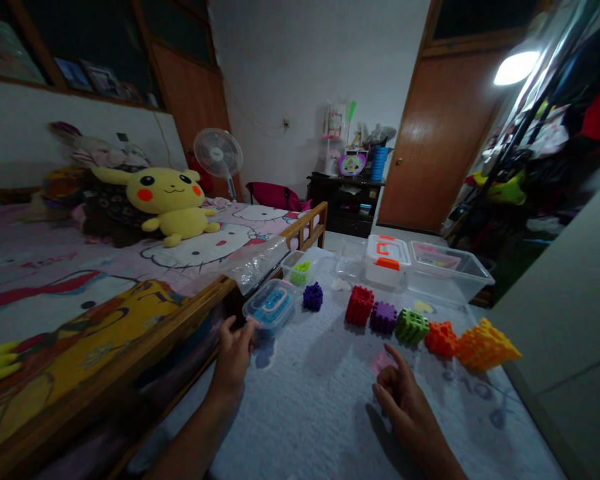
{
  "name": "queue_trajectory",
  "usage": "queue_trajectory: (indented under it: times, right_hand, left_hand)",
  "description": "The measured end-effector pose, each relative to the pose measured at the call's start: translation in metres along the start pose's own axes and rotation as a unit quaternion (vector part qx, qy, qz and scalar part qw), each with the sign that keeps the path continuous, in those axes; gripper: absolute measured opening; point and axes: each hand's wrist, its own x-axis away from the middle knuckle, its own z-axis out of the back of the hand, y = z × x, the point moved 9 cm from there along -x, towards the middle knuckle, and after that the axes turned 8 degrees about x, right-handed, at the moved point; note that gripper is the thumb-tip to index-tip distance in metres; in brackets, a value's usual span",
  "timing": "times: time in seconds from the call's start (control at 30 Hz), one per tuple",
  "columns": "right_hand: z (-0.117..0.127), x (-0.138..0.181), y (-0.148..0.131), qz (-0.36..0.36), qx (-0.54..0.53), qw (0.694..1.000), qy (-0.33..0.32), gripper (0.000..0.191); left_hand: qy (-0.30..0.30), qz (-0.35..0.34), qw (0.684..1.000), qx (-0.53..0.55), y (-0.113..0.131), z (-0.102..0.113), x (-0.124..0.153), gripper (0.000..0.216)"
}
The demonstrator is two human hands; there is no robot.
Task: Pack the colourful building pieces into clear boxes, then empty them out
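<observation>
On the table's left side stands a clear lidded plastic box with blue pieces inside. My left hand is at its near left corner, fingers apart and slightly bent, seeming to touch the edge without gripping it. My right hand hangs over the cloth with the index finger stretched out and the thumb apart, nothing in it. Beyond it runs a row of interlocking plastic block clusters: red, purple, green, orange and yellow-orange. A dark blue cluster sits right of the lidded box.
At the back are a small tub with lime pieces, a white-lidded case with orange latches, and a clear open bin. A wooden bed rail borders the table's left. A pale cabinet stands close on the right.
</observation>
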Motion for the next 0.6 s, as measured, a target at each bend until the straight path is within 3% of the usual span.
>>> queue_trajectory:
  times: [0.07, 0.13, 0.23, 0.3, 0.37, 0.47, 0.6]
  right_hand:
    - [0.0, 0.0, 0.0, -0.003, 0.002, 1.0, -0.002, 0.067]
    - [0.001, -0.001, -0.001, -0.005, 0.009, 1.0, -0.002, 0.066]
    - [0.002, -0.001, -0.002, -0.011, 0.012, 1.0, -0.002, 0.066]
    - [0.003, -0.001, -0.002, -0.016, 0.007, 1.0, -0.002, 0.067]
    - [0.003, -0.001, -0.001, -0.019, 0.002, 1.0, -0.005, 0.068]
    - [0.004, -0.002, 0.001, -0.022, -0.005, 1.0, -0.004, 0.067]
    - [0.005, -0.002, 0.005, -0.027, -0.011, 1.0, 0.006, 0.064]
  left_hand:
    - [-0.005, -0.064, 0.998, -0.002, 0.019, 0.001, 0.01, 0.062]
    - [-0.049, -0.102, 0.994, 0.001, 0.034, -0.01, 0.02, 0.048]
    - [-0.123, -0.09, 0.988, 0.016, 0.044, -0.037, 0.024, 0.031]
    - [-0.142, -0.045, 0.987, 0.064, 0.045, -0.053, 0.016, 0.025]
    - [-0.152, 0.047, 0.977, 0.145, 0.039, -0.07, 0.005, 0.021]
    - [-0.166, 0.215, 0.929, 0.252, 0.028, -0.096, -0.001, 0.011]
    - [-0.17, 0.271, 0.902, 0.288, 0.028, -0.116, -0.001, 0.013]
